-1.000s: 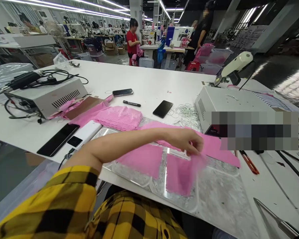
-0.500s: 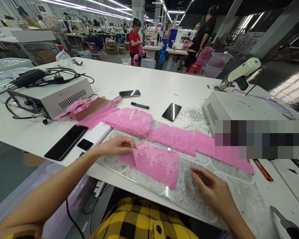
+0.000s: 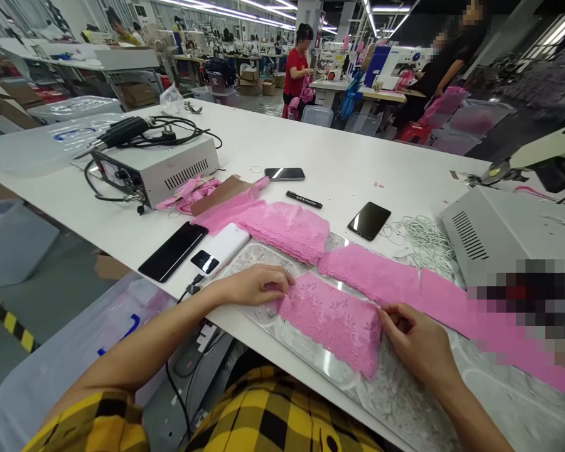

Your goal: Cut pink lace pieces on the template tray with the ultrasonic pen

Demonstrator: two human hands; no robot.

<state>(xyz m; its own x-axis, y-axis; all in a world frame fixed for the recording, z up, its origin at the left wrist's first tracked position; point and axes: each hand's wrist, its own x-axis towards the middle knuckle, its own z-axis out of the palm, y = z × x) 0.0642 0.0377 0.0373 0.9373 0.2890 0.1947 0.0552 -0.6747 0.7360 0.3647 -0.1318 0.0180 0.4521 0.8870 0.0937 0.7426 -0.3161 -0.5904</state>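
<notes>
The left hand (image 3: 257, 285) and the right hand (image 3: 417, 342) each cover an end of the pink lace piece (image 3: 332, 320), so the lace edges under the fingers are hidden, and whether the fingers pinch or only press cannot be told. Just right of the right hand, a pixelated patch covers the front of the grey machine box (image 3: 499, 232) and part of the long pink strip (image 3: 456, 304). That strip runs off the right edge. Far behind the hands, the faces of the people standing are blurred.
</notes>
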